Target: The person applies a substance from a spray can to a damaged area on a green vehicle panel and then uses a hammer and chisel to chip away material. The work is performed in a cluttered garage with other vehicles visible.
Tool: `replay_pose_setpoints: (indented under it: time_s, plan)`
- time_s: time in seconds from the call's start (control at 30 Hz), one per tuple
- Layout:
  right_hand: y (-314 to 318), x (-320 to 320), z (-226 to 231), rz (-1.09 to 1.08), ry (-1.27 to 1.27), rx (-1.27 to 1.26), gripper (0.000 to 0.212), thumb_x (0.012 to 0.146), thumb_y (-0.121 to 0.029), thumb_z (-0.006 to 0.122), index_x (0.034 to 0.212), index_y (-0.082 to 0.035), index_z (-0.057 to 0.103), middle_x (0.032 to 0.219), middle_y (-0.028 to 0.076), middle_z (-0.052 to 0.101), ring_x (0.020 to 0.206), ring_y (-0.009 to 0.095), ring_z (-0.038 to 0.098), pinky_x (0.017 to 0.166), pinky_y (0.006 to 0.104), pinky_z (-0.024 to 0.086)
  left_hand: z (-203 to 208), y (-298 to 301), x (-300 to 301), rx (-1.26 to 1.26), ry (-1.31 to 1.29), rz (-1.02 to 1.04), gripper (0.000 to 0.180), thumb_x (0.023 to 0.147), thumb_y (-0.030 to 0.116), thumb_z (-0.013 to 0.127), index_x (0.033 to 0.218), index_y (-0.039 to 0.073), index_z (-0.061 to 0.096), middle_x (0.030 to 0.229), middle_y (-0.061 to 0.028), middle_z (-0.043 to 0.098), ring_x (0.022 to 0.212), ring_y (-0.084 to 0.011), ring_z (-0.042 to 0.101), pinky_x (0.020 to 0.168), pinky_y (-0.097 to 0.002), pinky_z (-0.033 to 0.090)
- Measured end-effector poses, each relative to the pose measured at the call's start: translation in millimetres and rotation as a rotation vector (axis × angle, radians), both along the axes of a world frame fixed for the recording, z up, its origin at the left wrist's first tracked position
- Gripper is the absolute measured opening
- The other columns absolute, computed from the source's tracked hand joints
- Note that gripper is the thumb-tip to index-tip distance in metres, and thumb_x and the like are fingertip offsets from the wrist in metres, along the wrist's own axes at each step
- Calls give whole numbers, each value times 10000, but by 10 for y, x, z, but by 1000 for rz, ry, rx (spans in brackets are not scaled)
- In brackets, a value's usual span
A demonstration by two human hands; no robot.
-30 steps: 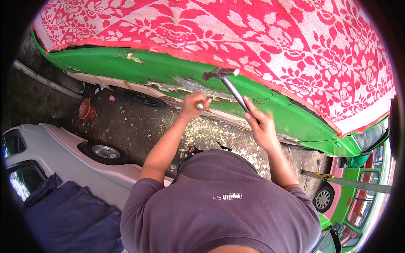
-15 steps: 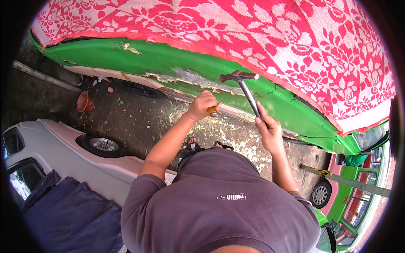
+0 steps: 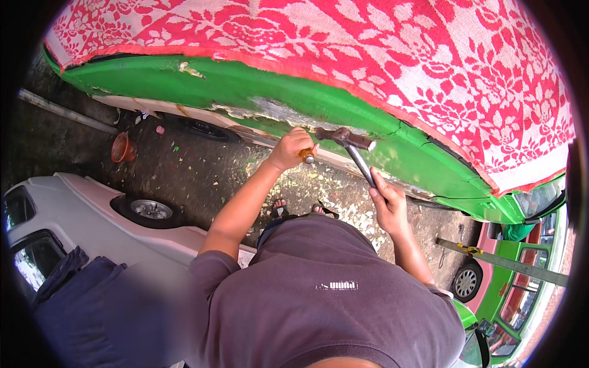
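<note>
My left hand [image 3: 292, 149] is closed round an amber-handled tool [image 3: 306, 155] with a metal end cap. Its blade is hidden behind my fist, so I cannot tell whether it is a chisel or a screwdriver. In my right hand [image 3: 389, 202] is a hammer [image 3: 358, 162], gripped along its dark lower handle. The hammer's head is just right of the amber handle and looks apart from its cap. Both hands are in front of the lower side of a green car [image 3: 233, 86], near a strip where paint and filler are chipped and bare metal shows.
A red and white floral cloth [image 3: 392, 55] drapes over the green car. Paint flakes litter the floor round my feet. At left are a pale car [image 3: 123, 227] with dark blue cloth [image 3: 73, 300], an orange pot [image 3: 123, 147] and a metal pole [image 3: 67, 112]. A post [image 3: 503, 264] crosses at right.
The hammer's head has come down toward the amber handle, with my right hand slightly lower. My left hand has shifted a little up and left, still gripping its tool.
</note>
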State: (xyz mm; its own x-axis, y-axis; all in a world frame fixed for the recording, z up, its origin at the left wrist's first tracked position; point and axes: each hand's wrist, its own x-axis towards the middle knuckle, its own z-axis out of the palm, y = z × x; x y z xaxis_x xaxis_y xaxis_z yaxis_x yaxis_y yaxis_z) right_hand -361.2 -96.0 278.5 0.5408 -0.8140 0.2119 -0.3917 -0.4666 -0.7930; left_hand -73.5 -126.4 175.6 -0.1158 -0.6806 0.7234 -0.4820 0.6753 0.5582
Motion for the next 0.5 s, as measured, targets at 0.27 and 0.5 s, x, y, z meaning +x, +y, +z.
replay_pose_setpoints:
  time_s: [0.27, 0.5]
  plan:
    - [63, -60, -286, 72, -69, -298, 514, 854, 1, 634, 1334, -167, 554, 659, 98, 492, 518, 239, 491, 494, 332, 418, -24, -49, 20, -38, 19, 1, 252, 729, 52, 749, 674, 41, 504, 632, -86, 529, 596, -264, 531, 625, -364, 435]
    - [134, -45, -385, 16, -118, -265, 457, 865, -55, 647, 1308, -147, 576, 662, 125, 533, 523, 261, 537, 492, 375, 435, -84, -52, -10, 5, 74, 28, 264, 735, -15, 725, 661, 36, 477, 620, -82, 519, 588, -255, 518, 607, -356, 422]
